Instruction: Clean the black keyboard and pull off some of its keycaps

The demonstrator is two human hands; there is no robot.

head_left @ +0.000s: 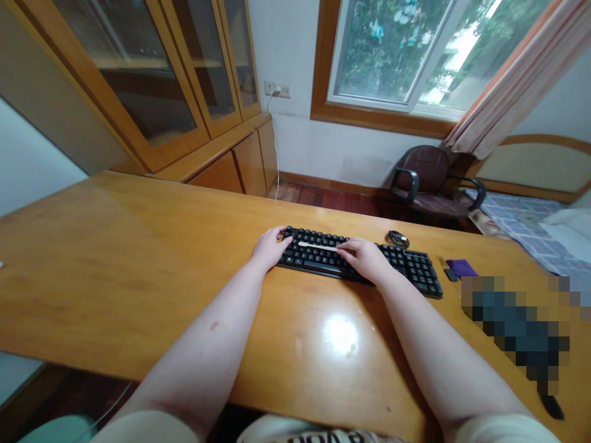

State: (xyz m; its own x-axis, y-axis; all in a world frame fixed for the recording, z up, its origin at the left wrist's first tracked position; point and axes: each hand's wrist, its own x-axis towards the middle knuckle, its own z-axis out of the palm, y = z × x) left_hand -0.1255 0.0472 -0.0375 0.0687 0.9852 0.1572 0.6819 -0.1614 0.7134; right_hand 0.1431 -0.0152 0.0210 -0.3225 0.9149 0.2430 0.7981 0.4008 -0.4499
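Note:
A black computer keyboard lies on the wooden desk in front of me, running slightly down to the right. My left hand grips its left end, with the thumb on top near the keys and the fingers at the far edge. Pinched between the fingertips of my right hand is a thin whitish cotton swab. Its slightly thicker tip points left over the middle rows of keys; whether it touches them I cannot tell. My right hand and wrist cover part of the keyboard right of the middle.
Behind the keyboard lies a coiled black cable. To the right are a purple cloth, a small dark object and a blurred-out dark item. Beyond the desk stand a glass-door cabinet and an armchair.

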